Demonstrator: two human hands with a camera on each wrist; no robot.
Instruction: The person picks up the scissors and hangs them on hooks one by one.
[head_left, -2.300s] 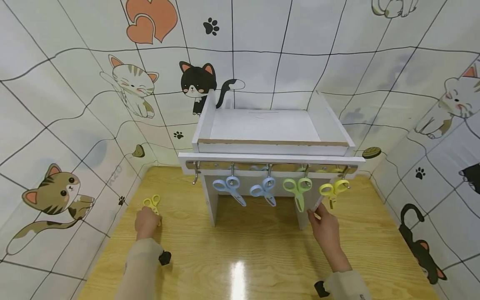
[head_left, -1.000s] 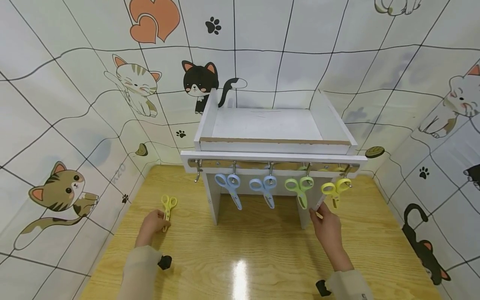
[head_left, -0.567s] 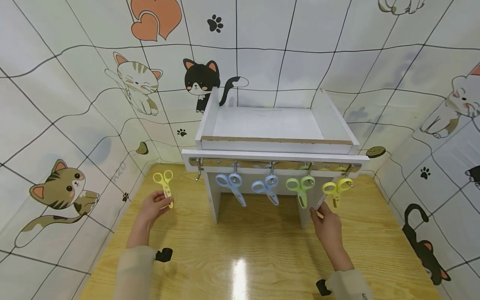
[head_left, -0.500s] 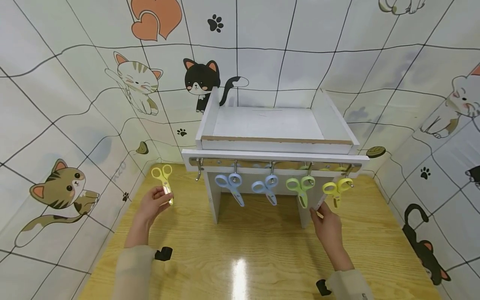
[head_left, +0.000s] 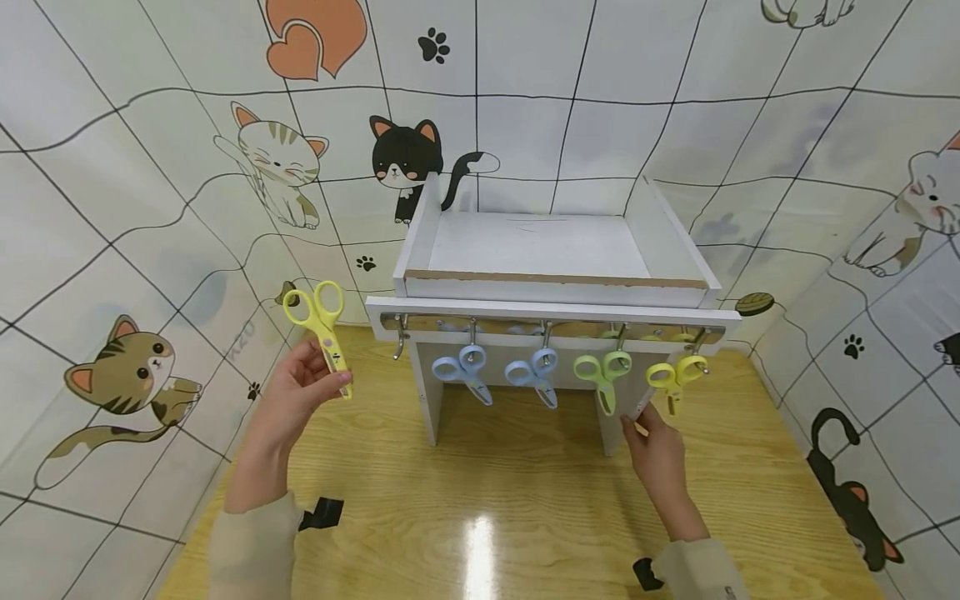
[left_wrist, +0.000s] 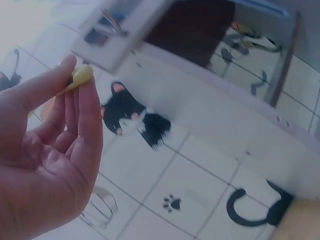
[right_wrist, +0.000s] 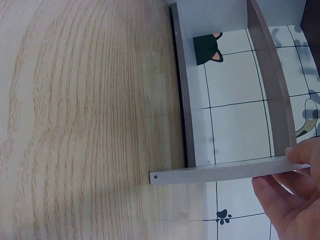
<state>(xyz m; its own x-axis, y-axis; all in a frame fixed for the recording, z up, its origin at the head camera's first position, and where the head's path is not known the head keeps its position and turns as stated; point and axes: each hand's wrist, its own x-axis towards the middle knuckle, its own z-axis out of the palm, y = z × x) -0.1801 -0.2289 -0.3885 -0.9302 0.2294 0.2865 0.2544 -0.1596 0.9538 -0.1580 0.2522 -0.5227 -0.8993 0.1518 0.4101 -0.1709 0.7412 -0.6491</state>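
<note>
My left hand [head_left: 288,400] holds up a pair of yellow scissors [head_left: 322,321], pinched by the blade end between thumb and fingers with the handle loops upward. Seen from the left wrist, the yellow scissors [left_wrist: 82,76] show end-on at the fingertips. My right hand [head_left: 658,454] grips the front edge of the right side panel [right_wrist: 215,172] of a white shelf unit [head_left: 555,317]. From its hook rail hang two blue scissors [head_left: 463,375], [head_left: 536,375], green scissors [head_left: 604,379] and another yellow pair [head_left: 677,379]. The leftmost hook [head_left: 400,337] carries nothing.
The shelf unit stands at the back of a wooden table [head_left: 420,517], its top an open tray [head_left: 536,246]. A wall covering [head_left: 555,50] printed with cats and grid lines surrounds the table on three sides.
My left hand has picked up the yellow scissors from the table at the left and raised them, handles up. My right hand keeps its grip on the panel.
</note>
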